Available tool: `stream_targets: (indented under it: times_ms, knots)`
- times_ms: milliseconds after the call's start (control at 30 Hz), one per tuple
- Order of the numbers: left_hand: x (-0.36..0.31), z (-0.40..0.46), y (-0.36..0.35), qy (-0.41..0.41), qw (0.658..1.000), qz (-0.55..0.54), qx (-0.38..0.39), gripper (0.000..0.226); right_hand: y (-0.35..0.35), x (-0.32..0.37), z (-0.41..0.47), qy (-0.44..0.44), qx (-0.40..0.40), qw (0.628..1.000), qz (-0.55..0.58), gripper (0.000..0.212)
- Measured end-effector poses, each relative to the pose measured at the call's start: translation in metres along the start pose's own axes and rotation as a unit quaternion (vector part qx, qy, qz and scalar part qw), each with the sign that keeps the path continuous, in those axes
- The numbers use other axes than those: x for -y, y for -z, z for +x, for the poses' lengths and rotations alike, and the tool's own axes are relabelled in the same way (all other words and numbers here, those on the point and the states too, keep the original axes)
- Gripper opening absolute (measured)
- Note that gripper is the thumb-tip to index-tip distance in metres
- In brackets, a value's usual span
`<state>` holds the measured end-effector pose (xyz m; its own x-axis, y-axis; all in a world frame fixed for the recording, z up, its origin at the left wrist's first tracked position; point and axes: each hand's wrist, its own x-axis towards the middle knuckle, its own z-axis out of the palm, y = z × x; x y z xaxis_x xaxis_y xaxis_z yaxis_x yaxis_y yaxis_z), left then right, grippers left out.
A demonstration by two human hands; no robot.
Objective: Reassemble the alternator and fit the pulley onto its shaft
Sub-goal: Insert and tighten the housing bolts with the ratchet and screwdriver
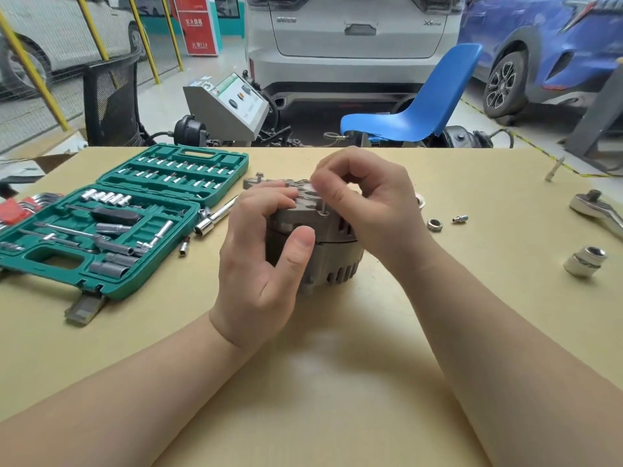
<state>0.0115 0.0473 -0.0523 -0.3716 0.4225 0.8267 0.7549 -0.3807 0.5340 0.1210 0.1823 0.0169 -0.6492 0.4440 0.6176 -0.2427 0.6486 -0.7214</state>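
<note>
Both bare forearms reach forward, converging on the alternator point(323, 251). Left hand point(266, 254) grips its left side: thumb pressed on near face, fingers curled over the top edge. Right hand point(364, 203) above its top right, fingers curled, fingertips pinched together at the upper rim; pinched item too small to identify

Car repair workshop. Parked cars right behind the bench: white SUV point(350, 45), blue car point(546, 52). Open green socket set case point(111, 227) and ratchet wrench point(596, 210) on the tan workbench point(337, 365), grey diagnostic machine point(229, 106) on the floor.
</note>
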Motion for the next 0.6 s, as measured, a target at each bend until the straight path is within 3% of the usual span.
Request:
stream_targets:
  times_ms: [133,233,300,333,400,500,600]
  knots:
    - [-0.004,0.002,0.000,-0.026,0.998,0.052,0.000,0.030,0.012,-0.008,0.007,-0.049,0.025,0.998,0.042,0.027]
    - [-0.002,0.005,0.006,-0.054,0.996,0.070,0.022,0.029,0.030,-0.011,0.007,-0.068,-0.049,0.996,0.028,0.022]
    - [-0.003,0.007,0.008,-0.066,0.994,0.082,0.032,0.030,0.051,-0.018,0.006,-0.090,-0.126,0.986,-0.068,0.019]
    - [-0.004,0.008,0.009,-0.069,0.993,0.088,0.037,0.029,0.062,-0.024,0.005,-0.109,-0.120,0.975,-0.152,0.018]
    - [-0.006,0.013,0.011,-0.078,0.991,0.099,0.047,0.028,0.075,-0.033,0.001,-0.188,-0.007,0.938,-0.290,0.018]
    - [-0.009,0.029,0.015,-0.069,0.993,0.085,0.053,0.022,0.074,-0.042,-0.007,-0.312,0.210,0.839,-0.393,0.036]
    - [-0.012,0.058,0.017,-0.018,0.996,0.052,0.077,0.018,0.076,-0.043,-0.010,-0.356,0.315,0.771,-0.423,0.063]
